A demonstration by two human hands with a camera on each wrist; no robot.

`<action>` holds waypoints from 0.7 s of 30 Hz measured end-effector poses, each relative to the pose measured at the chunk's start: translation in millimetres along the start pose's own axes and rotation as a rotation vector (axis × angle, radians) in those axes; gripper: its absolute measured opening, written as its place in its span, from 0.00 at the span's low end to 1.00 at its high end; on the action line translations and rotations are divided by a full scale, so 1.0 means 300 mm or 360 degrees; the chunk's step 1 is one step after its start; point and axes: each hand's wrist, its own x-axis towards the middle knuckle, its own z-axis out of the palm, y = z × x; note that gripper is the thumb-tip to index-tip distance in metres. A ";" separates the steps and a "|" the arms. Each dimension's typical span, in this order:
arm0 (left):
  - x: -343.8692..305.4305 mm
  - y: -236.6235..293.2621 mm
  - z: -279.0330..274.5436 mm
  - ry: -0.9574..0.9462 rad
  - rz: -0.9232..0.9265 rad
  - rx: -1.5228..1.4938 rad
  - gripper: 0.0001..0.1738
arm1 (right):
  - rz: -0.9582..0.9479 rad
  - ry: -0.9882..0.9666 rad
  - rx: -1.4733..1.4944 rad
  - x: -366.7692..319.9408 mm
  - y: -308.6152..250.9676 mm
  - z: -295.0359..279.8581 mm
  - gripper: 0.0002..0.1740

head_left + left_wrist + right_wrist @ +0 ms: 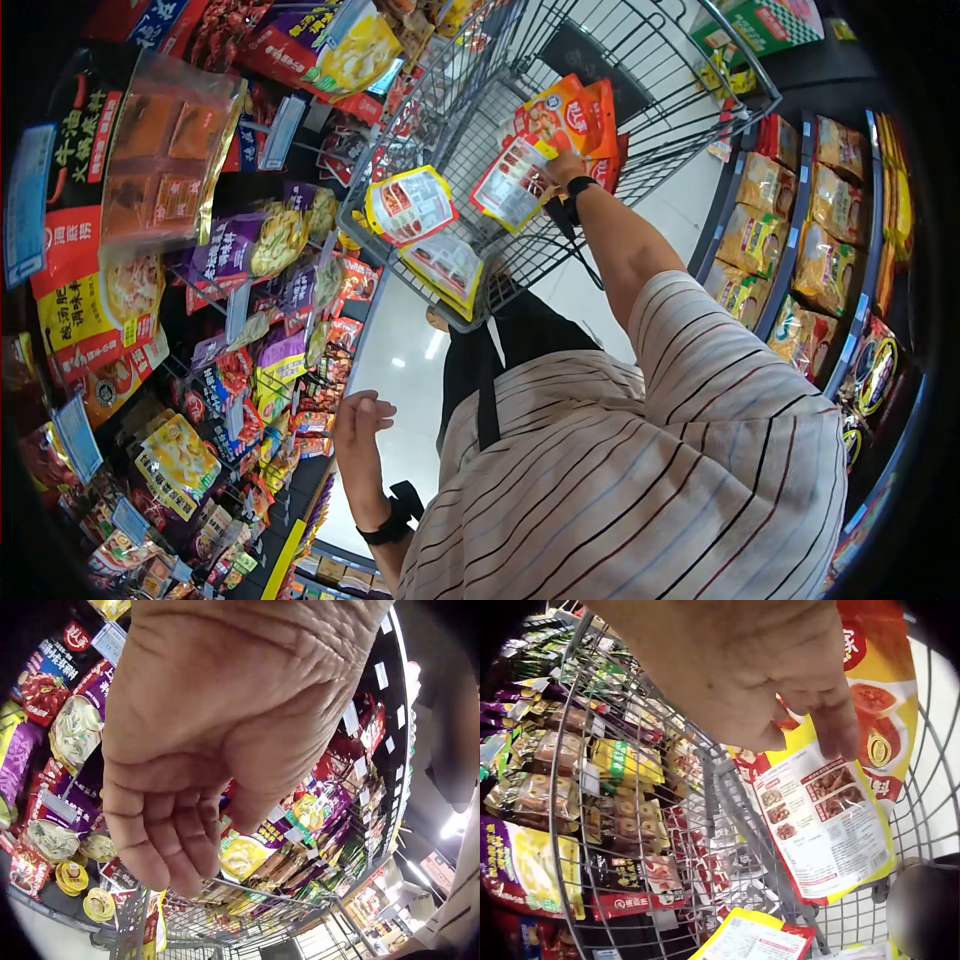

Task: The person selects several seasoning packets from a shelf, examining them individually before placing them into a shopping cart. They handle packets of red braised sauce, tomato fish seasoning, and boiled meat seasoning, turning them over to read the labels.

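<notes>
My right hand [568, 172] is inside the shopping cart [490, 110], pinching the top edge of a seasoning packet [514, 184] with a white printed back and a yellow-red border. In the right wrist view, that packet [826, 825] hangs tilted below the fingers of the right hand [757, 667]. An orange packet [560, 112] with a food picture lies right behind it. Two more packets, one yellow-red [410, 205] and one yellow [445, 270], lie at the cart's near end. My left hand [362, 435] hangs beside the body with loosely bent fingers, holding nothing.
A shelf rack of hanging seasoning packets [270, 245] runs along the left, close to the cart. Shelves of bagged goods [760, 240] stand on the right across the pale floor [405, 345]. A green box [765, 25] is beyond the cart's far end.
</notes>
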 end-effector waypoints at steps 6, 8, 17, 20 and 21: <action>-0.005 -0.006 0.021 0.0022 -0.0106 -0.0008 0.19 | 0.0108 0.0060 -0.0106 0.045 0.015 0.000 0.24; -0.007 -0.010 0.027 0.0015 -0.0129 -0.0004 0.18 | 0.0097 0.0074 -0.0093 0.010 -0.005 -0.014 0.24; -0.022 -0.010 0.072 0.0003 -0.0265 -0.0045 0.16 | 0.0080 0.0004 -0.0228 0.121 0.057 0.005 0.20; -0.025 -0.024 0.076 -0.0004 -0.0279 -0.0060 0.16 | 0.0016 0.0006 -0.0320 0.092 0.051 -0.008 0.17; -0.025 -0.025 0.078 -0.0006 -0.0281 -0.0063 0.16 | 0.0028 -0.0019 -0.0304 0.081 0.051 -0.011 0.17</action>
